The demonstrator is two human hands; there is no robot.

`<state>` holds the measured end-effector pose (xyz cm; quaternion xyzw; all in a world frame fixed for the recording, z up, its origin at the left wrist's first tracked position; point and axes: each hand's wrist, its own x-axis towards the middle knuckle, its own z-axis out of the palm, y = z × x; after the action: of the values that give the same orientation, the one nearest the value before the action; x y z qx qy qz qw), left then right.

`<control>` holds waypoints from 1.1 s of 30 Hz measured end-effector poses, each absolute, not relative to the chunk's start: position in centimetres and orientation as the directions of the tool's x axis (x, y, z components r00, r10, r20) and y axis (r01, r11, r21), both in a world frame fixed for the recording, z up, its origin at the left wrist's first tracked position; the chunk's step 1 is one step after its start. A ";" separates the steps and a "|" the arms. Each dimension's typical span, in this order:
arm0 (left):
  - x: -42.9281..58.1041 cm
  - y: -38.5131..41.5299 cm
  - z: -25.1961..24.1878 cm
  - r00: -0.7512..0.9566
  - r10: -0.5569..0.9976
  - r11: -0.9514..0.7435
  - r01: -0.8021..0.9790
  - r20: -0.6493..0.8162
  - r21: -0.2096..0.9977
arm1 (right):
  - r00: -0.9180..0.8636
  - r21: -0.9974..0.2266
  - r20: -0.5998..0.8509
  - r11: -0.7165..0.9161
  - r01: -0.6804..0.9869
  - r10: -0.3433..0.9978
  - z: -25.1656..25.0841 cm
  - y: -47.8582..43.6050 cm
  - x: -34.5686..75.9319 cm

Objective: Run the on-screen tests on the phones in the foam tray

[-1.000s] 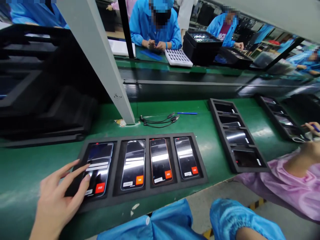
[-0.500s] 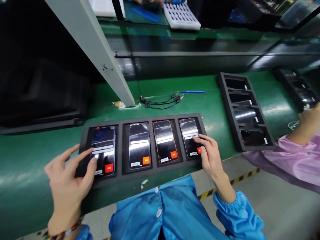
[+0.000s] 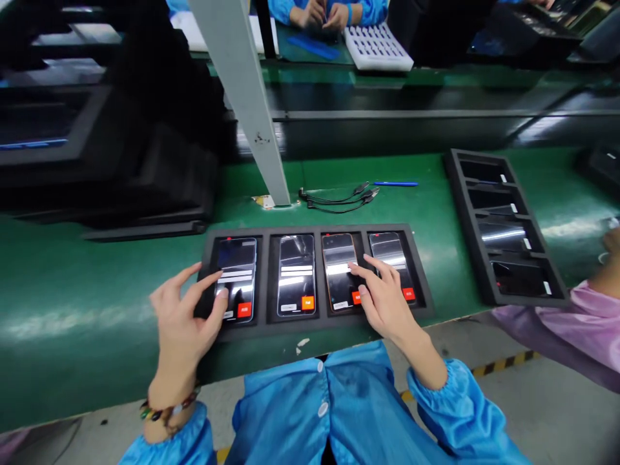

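A black foam tray [image 3: 270, 326] lies on the green bench with several smartphones in its slots, screens lit. My left hand [image 3: 188, 316], fingers spread, rests at the tray's left end; its index fingertip is at the screen of the leftmost phone [image 3: 245, 278]. The second phone [image 3: 296, 284] shows an orange button and has no hand on it. Over the orange-edged third phone [image 3: 338, 258] reaches my right hand [image 3: 385, 297], fingers apart, index fingertip at its screen. Partly behind that hand is the rightmost phone [image 3: 387, 245]. Neither hand grips anything.
Black cables [image 3: 339, 200] and a blue pen [image 3: 396, 184] lie behind the tray, beside a grey post [image 3: 252, 110]. Another phone tray [image 3: 520, 258] stands to the right, near a co-worker's pink sleeve [image 3: 593, 323]. Black trays [image 3: 159, 174] are stacked at left. Across the bench are a co-worker's hands [image 3: 324, 14].
My right hand has moved left from the rightmost phone to the third one. My left hand stays at the leftmost phone. The camera view has shifted left.
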<state>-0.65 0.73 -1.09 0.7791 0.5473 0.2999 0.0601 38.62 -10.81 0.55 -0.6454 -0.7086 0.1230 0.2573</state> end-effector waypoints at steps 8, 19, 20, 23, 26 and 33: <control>-0.6 0.3 -1.2 0.196 0.902 -0.366 0.820 0.385 0.440 | -0.200 -0.538 0.212 0.285 0.793 0.957 0.7 -7.0 32.0; -1.1 0.2 -0.9 0.260 0.923 -0.363 0.833 0.285 0.417 | 0.278 -0.626 0.349 0.002 0.780 0.895 0.9 -10.5 41.5; -1.0 0.1 -0.9 0.242 0.925 -0.352 0.835 0.292 0.424 | 0.375 -0.635 0.344 -0.080 0.768 0.861 0.6 -11.2 43.1; -0.2 0.1 -0.8 0.214 0.934 -0.322 0.849 0.285 0.419 | 0.531 -0.624 0.305 -0.255 0.739 0.790 -0.2 -12.8 45.9; 1.8 0.0 -0.1 0.191 0.948 -0.278 0.886 0.253 0.370 | 0.405 -0.564 0.300 -0.181 0.805 0.864 -0.6 -12.8 45.4; 5.7 1.7 1.1 0.242 0.947 -0.302 0.895 0.213 0.327 | 0.312 -0.485 0.270 -0.151 0.861 0.911 -1.0 -9.1 42.7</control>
<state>5.67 1.74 1.06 0.7850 0.5866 0.1871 0.0687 42.65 -9.08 -1.02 -0.7574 -0.5849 0.0432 0.2869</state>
